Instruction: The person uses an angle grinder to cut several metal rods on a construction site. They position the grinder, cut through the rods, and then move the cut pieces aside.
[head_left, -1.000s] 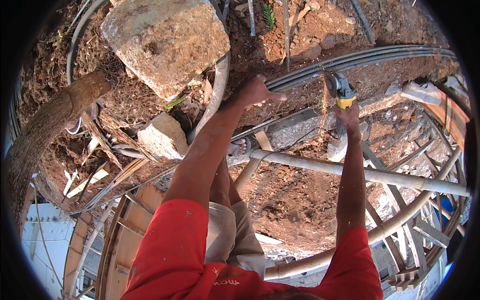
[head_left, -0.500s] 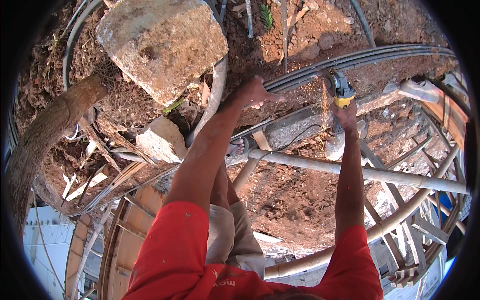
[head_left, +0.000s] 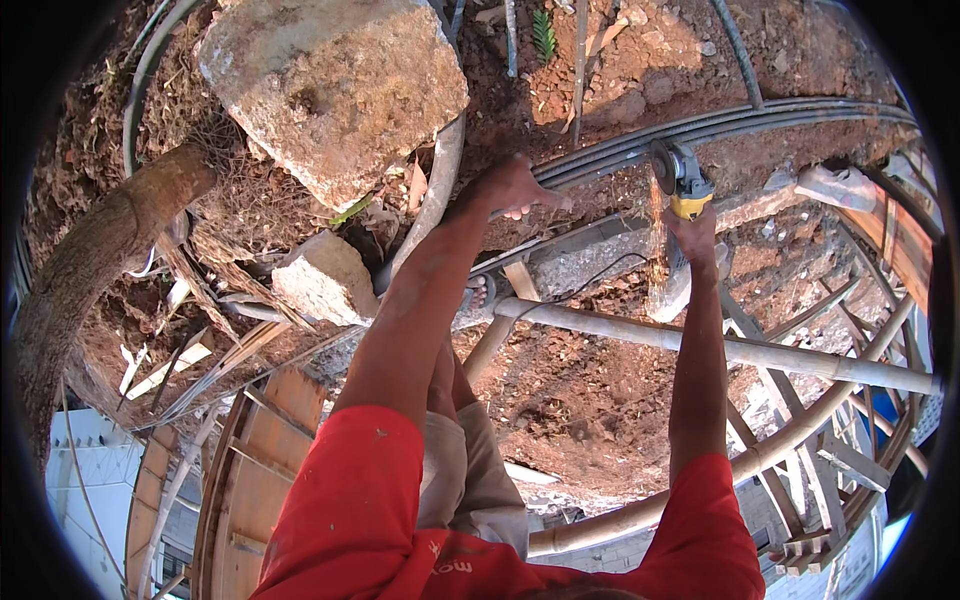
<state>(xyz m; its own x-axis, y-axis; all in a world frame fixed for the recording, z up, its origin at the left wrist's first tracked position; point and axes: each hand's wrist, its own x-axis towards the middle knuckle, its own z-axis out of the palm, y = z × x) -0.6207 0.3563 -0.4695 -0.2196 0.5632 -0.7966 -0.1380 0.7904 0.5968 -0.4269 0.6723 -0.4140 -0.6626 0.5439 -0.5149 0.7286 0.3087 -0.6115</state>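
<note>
My right hand is wrapped round the body of a yellow and dark angle grinder. The grinder's disc is against or just beside a bundle of long grey metal rods, and orange sparks stream down from it. Farther left, my left hand is closed round the near end of that bundle, thumb stretched along it and fingertips curled underneath. Exactly which rods it grips is hidden. A thin dark cable loops below the rods, left of the grinder.
A large rough stone block lies at upper left, with a smaller stone below it. A tree trunk rises at far left. Bamboo poles cross in front of me over red soil. Timber framing stands at right.
Sparks that sprayed partly above the rods now fall mainly downward in a denser stream. The view has shifted slightly; both hands keep nearly the same places.
</note>
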